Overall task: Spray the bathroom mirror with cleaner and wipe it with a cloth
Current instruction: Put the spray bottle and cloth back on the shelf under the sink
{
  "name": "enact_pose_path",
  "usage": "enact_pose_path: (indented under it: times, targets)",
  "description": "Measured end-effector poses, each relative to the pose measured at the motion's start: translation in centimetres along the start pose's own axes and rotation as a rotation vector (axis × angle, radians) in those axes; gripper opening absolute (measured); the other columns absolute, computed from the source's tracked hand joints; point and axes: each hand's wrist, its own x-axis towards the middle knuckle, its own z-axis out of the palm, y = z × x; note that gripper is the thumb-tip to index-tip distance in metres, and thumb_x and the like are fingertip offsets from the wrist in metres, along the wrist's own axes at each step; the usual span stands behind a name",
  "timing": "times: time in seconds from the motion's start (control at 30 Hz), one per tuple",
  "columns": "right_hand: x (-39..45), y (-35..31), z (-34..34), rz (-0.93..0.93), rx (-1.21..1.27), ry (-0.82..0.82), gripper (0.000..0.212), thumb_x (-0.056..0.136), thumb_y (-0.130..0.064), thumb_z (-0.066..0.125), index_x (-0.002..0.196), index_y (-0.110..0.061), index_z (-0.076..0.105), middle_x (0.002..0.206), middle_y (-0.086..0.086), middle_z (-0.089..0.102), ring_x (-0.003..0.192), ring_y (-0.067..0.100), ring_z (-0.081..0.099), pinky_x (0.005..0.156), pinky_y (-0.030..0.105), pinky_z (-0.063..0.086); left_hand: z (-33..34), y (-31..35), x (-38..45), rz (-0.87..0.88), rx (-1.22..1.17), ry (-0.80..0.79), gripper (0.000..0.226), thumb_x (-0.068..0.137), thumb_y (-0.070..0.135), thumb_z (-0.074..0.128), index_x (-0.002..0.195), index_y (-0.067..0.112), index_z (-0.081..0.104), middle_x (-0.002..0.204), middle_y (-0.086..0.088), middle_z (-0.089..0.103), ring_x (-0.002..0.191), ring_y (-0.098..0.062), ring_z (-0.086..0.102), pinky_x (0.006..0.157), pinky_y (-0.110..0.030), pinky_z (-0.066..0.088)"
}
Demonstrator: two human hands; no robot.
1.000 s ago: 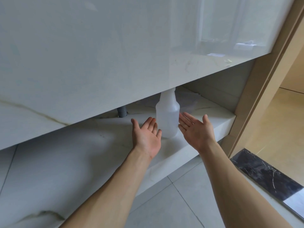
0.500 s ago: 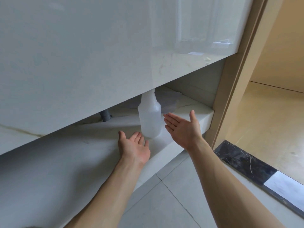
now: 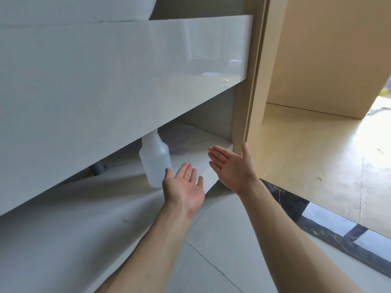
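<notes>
Two bare forearms reaching in from the bottom edge, over pale grey floor tiles [image 3: 211, 240]. Left hand [image 3: 184, 188] palm-up with fingers straight and slightly spread, holding nothing, fingertips just beside the base of the spray bottle [image 3: 155, 160]; contact with the bottle impossible to judge. Right hand [image 3: 231, 164] also flat and spread wide, palm turned inward and up, thumb raised, empty, held to the right of the bottle and well clear of it, in front of the shelf's right end.

Just beyond the hands, a low white marble-look shelf [image 3: 88, 199] under the counter. Translucent white bottle upright on that shelf, near its front edge, its neck and top hidden behind the lower edge of the counter's front panel; spray head not visible. Behind and right of the bottle, something pale purple, flat and soft-looking [image 3: 179, 136] lying on the shelf toward the back corner, too blurred to identify with confidence. Left of the bottle, a short grey pipe [image 3: 97, 167] rising from the shelf into the shadow.

Above the shelf, a tall glossy white front panel [image 3: 105, 85] of the counter, reflecting a window. At the top left, the curved underside of a white basin [image 3: 74, 7].

To the right, a beige door frame [image 3: 251, 81], then a dark veined stone threshold [image 3: 317, 214] and, farther off, a tan floor [image 3: 317, 149] with bright glare in the next room.
</notes>
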Motion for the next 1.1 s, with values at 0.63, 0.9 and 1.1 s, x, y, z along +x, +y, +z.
enact_pose_path:
  times: [0.63,0.9,1.1]
  targets:
    - [-13.1,-28.8,25.7,-0.281,-0.131,0.304,0.037,0.103,-0.031,0.046,0.129,-0.009,0.06,0.132,0.016,0.063,0.125,0.028,0.059,0.114,0.046,0.04,33.7,14.6,-11.6,0.061,0.585,-0.399,0.046,0.107,0.042,0.024,0.136,0.026,0.055,0.144,0.009,0.054,0.138,-0.014,0.043,0.109,-0.034,0.034]
    - [-12.3,-36.8,49.6,-0.301,-0.469,0.107,0.021,0.099,-0.012,0.056,0.118,-0.011,0.065,0.111,0.012,0.071,0.106,0.026,0.069,0.094,0.039,0.055,44.4,36.9,-19.2,0.506,0.696,-0.329,0.039,0.108,0.036,0.031,0.127,0.024,0.062,0.132,0.004,0.064,0.123,-0.008,0.059,0.107,-0.028,0.041]
    - [-9.4,-31.7,62.1,-0.167,-0.74,-0.107,0.018,0.095,-0.008,0.059,0.109,-0.015,0.067,0.107,0.01,0.068,0.097,0.023,0.069,0.087,0.04,0.057,39.3,53.0,-22.9,0.759,0.826,0.08,0.035,0.106,0.028,0.042,0.132,0.011,0.06,0.134,-0.006,0.062,0.119,-0.015,0.06,0.099,-0.023,0.044]
